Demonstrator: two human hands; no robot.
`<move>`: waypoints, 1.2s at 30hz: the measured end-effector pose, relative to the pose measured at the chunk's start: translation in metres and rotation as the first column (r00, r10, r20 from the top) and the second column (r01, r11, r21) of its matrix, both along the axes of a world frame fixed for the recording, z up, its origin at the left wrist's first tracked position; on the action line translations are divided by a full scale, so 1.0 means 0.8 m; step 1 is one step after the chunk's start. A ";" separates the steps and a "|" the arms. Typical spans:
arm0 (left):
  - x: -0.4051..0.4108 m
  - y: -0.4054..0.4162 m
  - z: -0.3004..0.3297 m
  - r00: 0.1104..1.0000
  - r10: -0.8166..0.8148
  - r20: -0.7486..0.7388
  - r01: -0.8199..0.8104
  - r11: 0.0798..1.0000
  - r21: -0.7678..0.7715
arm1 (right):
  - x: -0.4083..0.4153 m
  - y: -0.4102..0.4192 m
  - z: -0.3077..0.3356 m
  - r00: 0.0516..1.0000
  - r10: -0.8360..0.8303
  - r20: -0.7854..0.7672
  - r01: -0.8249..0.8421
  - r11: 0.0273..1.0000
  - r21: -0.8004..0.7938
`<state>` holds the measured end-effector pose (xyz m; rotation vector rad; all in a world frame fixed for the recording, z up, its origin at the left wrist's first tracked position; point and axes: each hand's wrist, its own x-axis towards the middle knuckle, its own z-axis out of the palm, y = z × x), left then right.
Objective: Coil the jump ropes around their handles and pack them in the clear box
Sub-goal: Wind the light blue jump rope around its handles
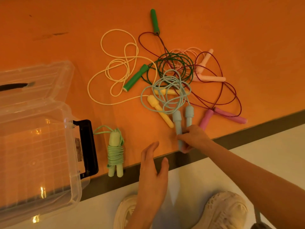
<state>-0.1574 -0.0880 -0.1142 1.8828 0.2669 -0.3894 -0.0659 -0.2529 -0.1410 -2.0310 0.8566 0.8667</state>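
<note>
With our right hand (191,138) gripping the blue handles (182,123) and left hand (153,166) open, we should draw the blue rope (166,90) free of the tangle before coiling.

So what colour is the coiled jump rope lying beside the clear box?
Pale green coiled jump rope, clearest in the head view.

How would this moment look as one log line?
right hand: holds pale blue rope handles | left hand: free | light green coiled rope: beside clear plastic box

An orange bench (49,22) with a dark front edge (231,139) carries dark scuff marks (49,35). Below it, two pale shoes (226,210) stand on a light floor (272,142).
</note>
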 end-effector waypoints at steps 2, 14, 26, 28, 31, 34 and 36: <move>0.002 0.001 0.001 0.998 0.035 -0.055 -0.039 0.996 -0.083 | 0.002 0.004 0.020 0.982 -0.109 0.155 0.088 0.987 0.138; 0.044 -0.008 0.024 0.997 -0.051 -0.056 0.036 0.968 -0.248 | -0.057 0.028 0.068 0.891 0.389 0.236 -0.434 0.882 0.186; 0.043 0.002 0.029 0.972 0.079 -0.221 -0.146 0.942 -0.303 | 0.025 -0.026 -0.039 0.994 -0.088 0.058 0.095 0.988 -0.121; 0.046 0.000 0.037 0.971 0.094 -0.219 -0.160 0.938 -0.308 | 0.028 -0.027 -0.023 0.981 -0.164 0.101 0.164 0.986 0.010; 0.052 -0.005 0.057 0.977 0.098 -0.187 -0.151 0.944 -0.292 | 0.028 -0.025 0.046 0.940 -0.231 0.252 0.187 0.965 0.185; 0.056 -0.014 0.094 0.988 0.061 -0.142 -0.101 0.949 -0.298 | 0.009 -0.021 0.145 0.871 -0.210 0.444 0.103 0.962 0.253; 0.057 -0.021 0.128 0.994 0.038 -0.100 -0.068 0.948 -0.311 | -0.014 -0.016 0.206 0.853 -0.129 0.506 -0.012 0.964 0.266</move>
